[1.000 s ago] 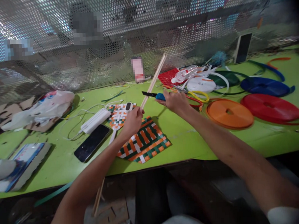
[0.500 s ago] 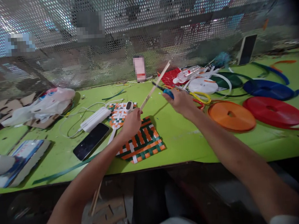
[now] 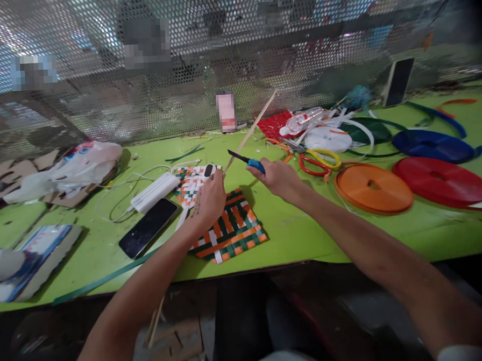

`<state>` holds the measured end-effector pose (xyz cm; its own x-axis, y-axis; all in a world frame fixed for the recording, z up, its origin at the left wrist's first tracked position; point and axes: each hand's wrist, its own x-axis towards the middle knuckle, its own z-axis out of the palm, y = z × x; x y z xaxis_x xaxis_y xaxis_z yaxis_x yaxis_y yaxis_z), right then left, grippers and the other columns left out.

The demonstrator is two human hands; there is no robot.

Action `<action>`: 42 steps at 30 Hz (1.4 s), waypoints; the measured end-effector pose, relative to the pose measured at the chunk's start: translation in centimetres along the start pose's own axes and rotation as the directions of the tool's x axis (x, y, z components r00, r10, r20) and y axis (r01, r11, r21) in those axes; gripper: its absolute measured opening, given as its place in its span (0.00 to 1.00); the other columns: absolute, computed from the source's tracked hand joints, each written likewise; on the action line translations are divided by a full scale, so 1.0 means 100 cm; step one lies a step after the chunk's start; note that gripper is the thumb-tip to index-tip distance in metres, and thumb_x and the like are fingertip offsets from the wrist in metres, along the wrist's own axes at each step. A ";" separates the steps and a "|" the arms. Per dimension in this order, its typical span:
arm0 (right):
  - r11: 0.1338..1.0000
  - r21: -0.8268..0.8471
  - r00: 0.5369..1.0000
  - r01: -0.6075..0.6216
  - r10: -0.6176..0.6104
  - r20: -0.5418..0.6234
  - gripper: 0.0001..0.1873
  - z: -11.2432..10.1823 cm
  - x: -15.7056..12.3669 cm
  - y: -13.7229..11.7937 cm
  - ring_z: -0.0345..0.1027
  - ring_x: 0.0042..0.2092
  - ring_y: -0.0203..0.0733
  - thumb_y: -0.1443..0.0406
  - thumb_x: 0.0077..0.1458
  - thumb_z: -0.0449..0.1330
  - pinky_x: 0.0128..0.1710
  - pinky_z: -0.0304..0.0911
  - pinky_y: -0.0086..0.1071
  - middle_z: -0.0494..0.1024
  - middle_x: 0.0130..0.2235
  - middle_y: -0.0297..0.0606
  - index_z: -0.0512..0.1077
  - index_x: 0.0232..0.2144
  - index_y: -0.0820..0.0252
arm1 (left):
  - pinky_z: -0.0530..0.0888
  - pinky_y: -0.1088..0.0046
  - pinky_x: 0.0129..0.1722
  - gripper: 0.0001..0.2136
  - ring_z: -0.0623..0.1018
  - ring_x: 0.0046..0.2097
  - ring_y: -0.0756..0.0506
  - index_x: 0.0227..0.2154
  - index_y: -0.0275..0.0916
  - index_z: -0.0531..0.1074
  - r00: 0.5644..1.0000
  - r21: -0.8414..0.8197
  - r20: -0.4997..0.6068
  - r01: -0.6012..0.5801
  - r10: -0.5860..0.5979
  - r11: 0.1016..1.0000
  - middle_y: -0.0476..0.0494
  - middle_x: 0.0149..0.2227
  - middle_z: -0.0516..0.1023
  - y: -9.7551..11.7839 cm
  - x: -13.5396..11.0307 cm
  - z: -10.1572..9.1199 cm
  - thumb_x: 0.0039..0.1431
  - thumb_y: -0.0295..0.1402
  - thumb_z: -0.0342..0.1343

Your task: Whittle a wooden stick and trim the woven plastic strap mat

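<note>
grips a thin wooden stick (image 3: 254, 127) in the closed left hand (image 3: 210, 201), slanted up and away toward the mesh screen (image 3: 140, 99), lower end dropping past the table edge (image 3: 293, 248) toward the floor. holds a blue-handled knife (image 3: 253, 164) in the closed right hand (image 3: 277, 177), blade pointing left and meeting the stick just above the left fist.

half a second ago had the knife farther up the stick, blade angled up and away. now drawn back down and toward the body, much as it sat a second ago. reads as one stroke out along the wood finished, with the blade back at the near end of the stick's free length. left hand and stick barely shifted meanwhile, only the far tip wavering a little.

works above a woven mat (image 3: 231, 232) of orange, green and white, lying near the front of the table. to the left, near a black phone (image 3: 149, 235) and a white power bank (image 3: 155, 191). to the right, just beside red and yellow scissors (image 3: 316, 163), then an orange coil (image 3: 373, 188) and a red coil (image 3: 441, 181) farther out.

bare green top shows between the right forearm and the orange coil. free air along the stick most of the way up, though with the far tip near the screen, so little room beyond it. nothing seen blocking the lower end below the front edge.
</note>
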<state>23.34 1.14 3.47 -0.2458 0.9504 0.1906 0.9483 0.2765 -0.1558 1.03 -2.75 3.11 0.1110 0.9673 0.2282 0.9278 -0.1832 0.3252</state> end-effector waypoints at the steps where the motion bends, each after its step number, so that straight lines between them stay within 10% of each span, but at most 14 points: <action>1: 1.000 -0.005 1.000 0.002 -0.002 -0.005 0.46 0.000 0.000 -0.001 0.77 0.38 0.57 0.36 0.68 0.29 0.33 0.58 0.37 0.82 0.37 0.51 0.73 0.49 0.62 | 0.63 0.68 0.33 0.11 0.76 0.35 0.42 0.47 0.40 0.67 1.000 0.004 -0.006 -0.007 0.007 1.000 0.35 0.44 0.79 0.000 0.000 0.000 0.74 0.30 0.40; 21: 0.995 -0.087 0.997 -0.055 0.051 -0.051 0.45 0.007 0.010 -0.006 0.77 0.41 0.60 0.37 0.69 0.32 0.40 0.62 0.42 0.81 0.39 0.57 0.69 0.56 0.67 | 0.65 0.67 0.33 0.14 0.76 0.33 0.41 0.48 0.39 0.69 0.998 0.048 -0.004 -0.066 0.066 0.997 0.34 0.40 0.78 0.006 0.000 -0.008 0.75 0.32 0.38; 29: 0.893 -0.022 0.855 -0.450 0.423 -0.299 0.47 -0.018 0.022 0.075 0.76 0.44 0.63 0.38 0.70 0.31 0.40 0.62 0.44 0.80 0.42 0.64 0.72 0.55 0.71 | 0.71 0.66 0.38 0.16 0.79 0.39 0.40 0.55 0.39 0.68 0.995 0.081 0.036 -0.099 0.097 0.992 0.32 0.47 0.79 0.009 -0.007 0.003 0.73 0.28 0.38; 42: 0.969 -0.057 0.950 -0.241 0.224 -0.216 0.44 -0.006 0.022 0.062 0.75 0.43 0.61 0.38 0.70 0.35 0.43 0.59 0.43 0.81 0.41 0.58 0.72 0.55 0.68 | 0.72 0.64 0.39 0.16 0.80 0.39 0.38 0.57 0.41 0.67 0.997 0.166 0.037 -0.074 0.069 0.983 0.31 0.50 0.79 0.001 0.002 0.007 0.72 0.28 0.41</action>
<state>28.84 4.84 3.51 0.0218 0.9345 0.3554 0.9894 0.0308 -0.1418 1.45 -2.47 2.51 0.1878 0.9581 0.2160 0.9632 -0.2227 0.1503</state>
